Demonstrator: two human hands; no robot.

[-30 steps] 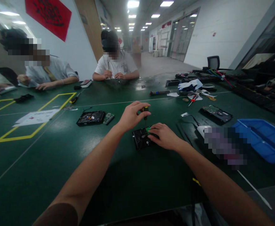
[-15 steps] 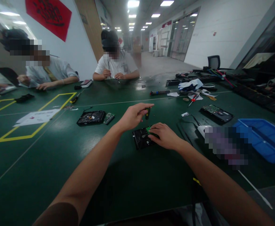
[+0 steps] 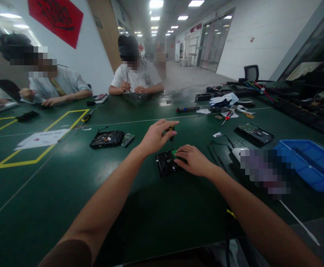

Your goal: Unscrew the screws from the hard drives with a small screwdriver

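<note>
The person's left hand grips the handle of a small screwdriver between thumb and fingers. The tool stands upright, its thin shaft running down to the far edge of a black hard drive; whether the tip touches a screw cannot be told. The right hand lies over the drive's right side, fingers slightly curled and close together, touching it beside a patch of green board. The drive lies flat on the green bench, around the middle of its width and well in from the near edge.

Toward the left edge of the bench, a small circuit board lies just beside an opened drive. Farther left, white paper lies partly across a yellow tape outline. To the right are another drive and, near the bench's right end, a blue tray.

Beyond, toward the far edge, lie a dark cylindrical tool, a red-handled screwdriver and a blue-and-white cloth. Two people sit along the far edge; the one in a white T-shirt holds something thin.
</note>
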